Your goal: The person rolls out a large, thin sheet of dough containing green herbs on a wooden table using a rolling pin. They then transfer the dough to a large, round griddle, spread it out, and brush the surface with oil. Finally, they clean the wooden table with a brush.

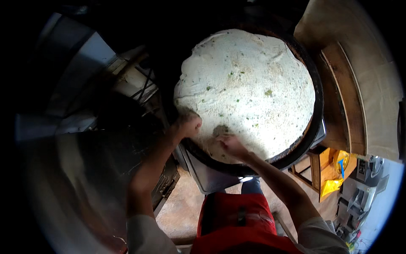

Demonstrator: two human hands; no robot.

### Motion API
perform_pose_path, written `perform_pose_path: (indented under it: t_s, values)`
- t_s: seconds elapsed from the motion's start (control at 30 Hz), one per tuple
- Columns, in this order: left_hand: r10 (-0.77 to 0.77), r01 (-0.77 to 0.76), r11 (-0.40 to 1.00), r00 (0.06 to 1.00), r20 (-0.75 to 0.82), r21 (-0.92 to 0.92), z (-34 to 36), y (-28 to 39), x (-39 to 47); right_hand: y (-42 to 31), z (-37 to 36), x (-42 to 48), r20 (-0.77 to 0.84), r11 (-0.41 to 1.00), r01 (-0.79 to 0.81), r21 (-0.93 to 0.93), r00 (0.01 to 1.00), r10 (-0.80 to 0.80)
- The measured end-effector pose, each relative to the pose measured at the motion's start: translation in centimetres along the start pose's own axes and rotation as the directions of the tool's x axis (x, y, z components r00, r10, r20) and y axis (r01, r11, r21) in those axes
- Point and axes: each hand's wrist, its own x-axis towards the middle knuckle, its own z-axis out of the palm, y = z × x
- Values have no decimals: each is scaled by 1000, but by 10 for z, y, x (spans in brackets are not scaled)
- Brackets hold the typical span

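Observation:
A wide, thin sheet of raw dough (247, 85) flecked with green bits and fine specks spreads across a large round dark pan (318, 92). My left hand (190, 124) is at the dough's lower left edge, its fingers curled. Over the lower part of the sheet is my right hand (231, 145), also curled and casting a shadow on the dough. Both hands are slightly blurred, and whether either pinches the dough cannot be told. The pan's black rim shows around the right and bottom; its upper left side is lost in darkness.
A metal ledge (209, 177) lies below the pan. Right of it are curved-looking wooden boards (347, 98) and a small wooden table (326, 165) with a yellow packet (331, 186). A dark flat surface (104, 158) stands at left. My red apron (238, 216) is near the metal ledge.

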Motion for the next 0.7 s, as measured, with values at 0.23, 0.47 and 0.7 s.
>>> perform_pose_path:
  t_s: [0.23,0.47,0.7]
  values:
    - [-42,99,981,947,-320,164,-61,6,54,18,-50,123,-63,986,-164,-34,985,162]
    - [-47,281,923,762,-646,264,-34,-54,132,89,-111,253,-68,935,97,-341,990,-127]
    - [-577,720,683,637,-512,126,-28,-8,134,127,-111,301,375,648,351,-676,921,-108]
